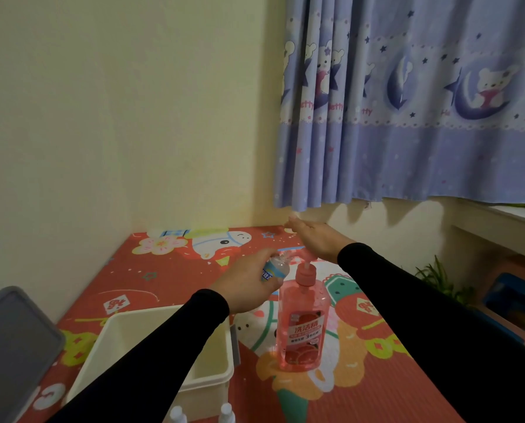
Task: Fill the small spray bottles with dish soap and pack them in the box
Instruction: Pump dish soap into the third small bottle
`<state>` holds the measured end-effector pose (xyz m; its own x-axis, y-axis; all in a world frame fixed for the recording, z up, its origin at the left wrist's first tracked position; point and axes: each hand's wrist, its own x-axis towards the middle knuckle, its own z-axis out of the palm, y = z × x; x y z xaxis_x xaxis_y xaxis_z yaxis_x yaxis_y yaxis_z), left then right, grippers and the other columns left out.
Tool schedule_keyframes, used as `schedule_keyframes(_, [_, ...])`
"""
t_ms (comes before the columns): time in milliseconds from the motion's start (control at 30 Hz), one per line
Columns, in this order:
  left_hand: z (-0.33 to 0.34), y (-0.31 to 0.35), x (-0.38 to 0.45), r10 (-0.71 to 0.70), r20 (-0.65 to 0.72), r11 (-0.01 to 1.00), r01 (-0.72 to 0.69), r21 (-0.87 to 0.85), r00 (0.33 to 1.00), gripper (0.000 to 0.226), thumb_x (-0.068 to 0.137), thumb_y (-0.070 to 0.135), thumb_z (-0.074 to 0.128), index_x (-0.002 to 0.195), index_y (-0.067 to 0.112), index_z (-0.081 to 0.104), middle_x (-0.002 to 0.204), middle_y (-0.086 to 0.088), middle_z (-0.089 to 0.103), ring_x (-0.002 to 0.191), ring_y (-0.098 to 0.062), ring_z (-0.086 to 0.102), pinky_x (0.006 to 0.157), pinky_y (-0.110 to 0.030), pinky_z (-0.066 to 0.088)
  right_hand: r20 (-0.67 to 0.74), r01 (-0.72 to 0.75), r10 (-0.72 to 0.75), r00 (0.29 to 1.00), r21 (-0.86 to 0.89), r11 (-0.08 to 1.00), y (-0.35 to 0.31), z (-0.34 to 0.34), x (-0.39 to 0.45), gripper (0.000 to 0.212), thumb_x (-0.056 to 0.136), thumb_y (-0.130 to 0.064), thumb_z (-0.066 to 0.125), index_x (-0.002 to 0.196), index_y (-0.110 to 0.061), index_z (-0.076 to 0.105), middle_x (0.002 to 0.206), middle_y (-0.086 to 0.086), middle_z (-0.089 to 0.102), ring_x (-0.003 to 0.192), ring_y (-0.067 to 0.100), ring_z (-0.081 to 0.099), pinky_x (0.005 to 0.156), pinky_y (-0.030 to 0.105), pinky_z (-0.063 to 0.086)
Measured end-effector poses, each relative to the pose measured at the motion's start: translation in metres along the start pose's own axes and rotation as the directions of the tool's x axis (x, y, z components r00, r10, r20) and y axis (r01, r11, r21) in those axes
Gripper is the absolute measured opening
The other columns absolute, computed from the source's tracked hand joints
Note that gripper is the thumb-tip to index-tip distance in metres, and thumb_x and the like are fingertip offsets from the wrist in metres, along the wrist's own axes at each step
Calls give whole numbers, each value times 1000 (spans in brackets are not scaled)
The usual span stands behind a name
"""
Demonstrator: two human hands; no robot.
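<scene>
Left hand (245, 282): fingers curled round small spray bottle (276, 268), clear, blue label, tilted, mouth held at pump nozzle

Right hand (315, 238): fingers straight, released, palm down on pump head of dish soap bottle (301, 325)

Dish soap bottle: pink, upright on red cartoon-print mat (377, 377)

Box (221, 377): cream plastic, open, left of soap bottle, partly under left sleeve

Two white spray bottle tops (226, 412) at bottom edge, just in front of box

Grey lid (14, 340) at far left

Blue bear-print curtain (423, 102) behind
</scene>
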<state>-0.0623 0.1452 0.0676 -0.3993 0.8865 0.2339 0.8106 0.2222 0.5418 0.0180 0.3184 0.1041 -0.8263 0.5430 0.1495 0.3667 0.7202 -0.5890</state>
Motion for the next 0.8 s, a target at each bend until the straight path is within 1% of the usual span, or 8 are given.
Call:
schedule_keyframes(133, [-1,-2,-4,-21,5,1000,21,-15,1000,50,94,36,56,139,25,38,134,2,53,113,-18,54,93,-33,46,-5,-3,3,1000,8,1000,-5,-5,-4,71,95,-64,16,141,-20,46,148,4,44,137,21,40,116,40,28])
schedule_keyframes(300, [-3,-4,-10,-35,9,999,35,-22,999,48,95,33,55,139,23,37,132,1,53,111,-18,55,92,-32,47,-12,29,-29,999,-1,1000,-12,-8,-12,66,98,-59,17,144,-20,42,151,4,41,139,20,37,117,37,25])
schedule_keyframes(400, [-5,-4,-16,-52,6,998,53,-37,999,45,95,35,54,137,25,38,129,1,54,108,-19,56,93,-38,49,-23,42,-42,999,-1,999,-15,-8,-20,65,98,-59,17,144,-21,43,151,3,41,138,20,38,116,36,26])
schedule_keyframes(467, [-8,-3,-21,-61,-9,997,61,-53,998,45,95,35,54,137,25,39,127,3,54,107,-18,56,91,-35,49,-30,53,-53,998,-6,999,-18,-9,-27,63,98,-57,18,144,-21,42,151,3,40,139,19,37,115,34,25])
schedule_keyframes(533, [-12,-2,-26,-68,-21,996,67,-61,997,45,96,35,54,137,25,38,122,5,53,103,-17,56,85,-29,48,-37,60,-61,997,-20,998,-21,-10,-35,62,99,-55,19,145,-20,41,152,3,39,140,19,36,114,32,23])
schedule_keyframes(700, [-23,2,-44,-63,-81,997,59,-54,995,43,96,35,55,134,24,39,113,4,51,82,-8,53,64,-15,40,-65,74,-78,995,-64,995,-29,-14,-55,60,100,-53,20,146,-18,38,152,5,38,140,21,35,112,31,24])
schedule_keyframes(733, [-26,3,-48,-65,-95,996,59,-60,993,43,96,35,55,134,24,39,112,5,51,83,-7,53,64,-14,40,-71,78,-83,994,-70,995,-31,-14,-60,61,100,-53,20,146,-17,38,152,6,39,140,21,36,112,31,25])
schedule_keyframes(800, [-31,3,-57,-72,-125,995,62,-83,990,43,95,35,56,133,25,39,114,4,53,89,-12,56,69,-20,42,-82,83,-89,993,-79,993,-33,-15,-67,61,100,-53,20,145,-17,39,151,6,39,139,21,36,112,32,25])
